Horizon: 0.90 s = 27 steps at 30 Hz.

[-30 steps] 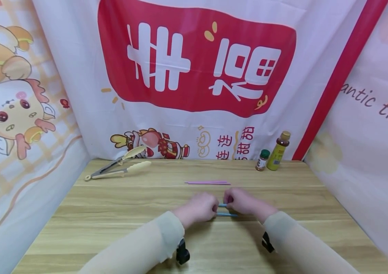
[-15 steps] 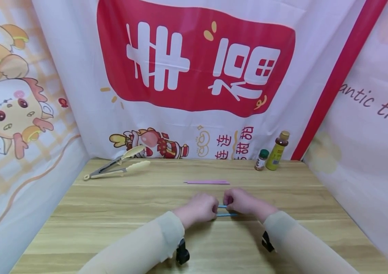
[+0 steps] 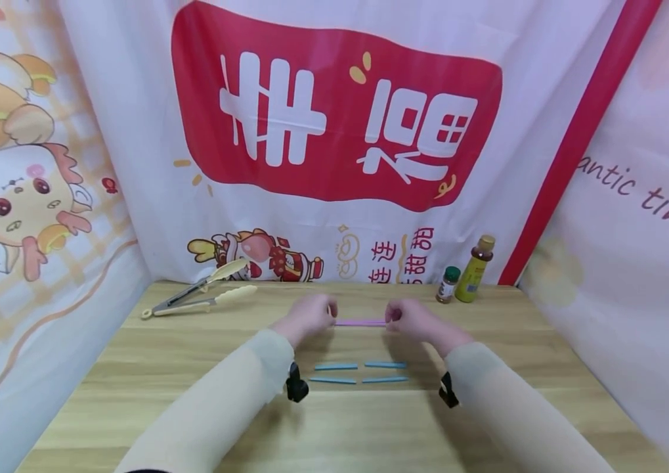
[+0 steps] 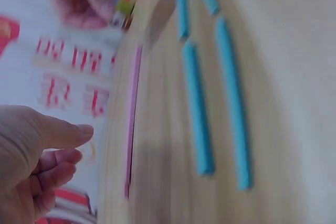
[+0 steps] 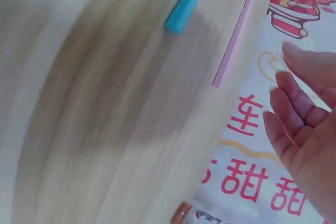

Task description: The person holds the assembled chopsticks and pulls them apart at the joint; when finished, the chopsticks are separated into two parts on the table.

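Observation:
A thin pink stick [image 3: 360, 322] lies flat across the back part of the table, running between both hands. My left hand [image 3: 309, 315] hovers at its left end; in the left wrist view the thumb and fingers are loosely bent, apart from the stick [image 4: 133, 119]. Over the right end is my right hand [image 3: 419, 322]. Seen from the right wrist, that hand [image 5: 310, 124] has relaxed, parted fingers with nothing between them. Nearer me, several short blue sticks [image 3: 336, 366] lie in two rows, left and right pieces end to end with small gaps.
Tongs [image 3: 201, 292] with cream tips lie spread at the back left. A small green-capped jar [image 3: 448, 285] and a yellow-labelled bottle [image 3: 476, 270] stand at the back right. Printed cloth [image 3: 334, 164] hangs behind the wooden table [image 3: 346, 433].
Both hands have left the blue sticks and moved away from me to the pink stick, the left one also leftward. The blue sticks now lie uncovered on the table.

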Tool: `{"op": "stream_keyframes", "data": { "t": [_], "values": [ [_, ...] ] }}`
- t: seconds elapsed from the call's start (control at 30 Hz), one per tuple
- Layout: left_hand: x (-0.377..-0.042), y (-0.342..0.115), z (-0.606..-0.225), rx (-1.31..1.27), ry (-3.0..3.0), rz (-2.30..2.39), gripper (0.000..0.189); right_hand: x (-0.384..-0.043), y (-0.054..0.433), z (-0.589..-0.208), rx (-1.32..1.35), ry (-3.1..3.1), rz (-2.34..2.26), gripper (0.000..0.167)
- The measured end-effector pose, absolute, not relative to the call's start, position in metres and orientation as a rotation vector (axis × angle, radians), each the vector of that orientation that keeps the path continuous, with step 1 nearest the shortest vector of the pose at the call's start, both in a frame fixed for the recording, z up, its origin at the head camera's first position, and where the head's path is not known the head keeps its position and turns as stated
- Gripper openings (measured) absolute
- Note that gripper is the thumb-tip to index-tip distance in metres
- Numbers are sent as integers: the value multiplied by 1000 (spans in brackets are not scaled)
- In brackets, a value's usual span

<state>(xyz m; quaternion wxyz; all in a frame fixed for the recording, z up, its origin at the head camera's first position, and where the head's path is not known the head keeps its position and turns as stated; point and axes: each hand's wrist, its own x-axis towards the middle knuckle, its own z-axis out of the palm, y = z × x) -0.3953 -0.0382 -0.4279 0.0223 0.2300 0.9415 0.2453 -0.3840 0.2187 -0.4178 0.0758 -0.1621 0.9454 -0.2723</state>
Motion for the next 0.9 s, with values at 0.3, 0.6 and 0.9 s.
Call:
{"op": "stream_keyframes", "data": {
  "t": [0.3,0.6,0.9],
  "values": [
    [-418,-48,-457,661,2875,838,13,-398,200,-443,-513,2858,-810,19],
    [-416,-42,-465,662,2848,854,9,-402,189,-457,-533,2963,-689,11],
    [-414,-37,-470,675,2915,876,10,-395,184,-463,-459,2912,-715,12]
  ]
}}
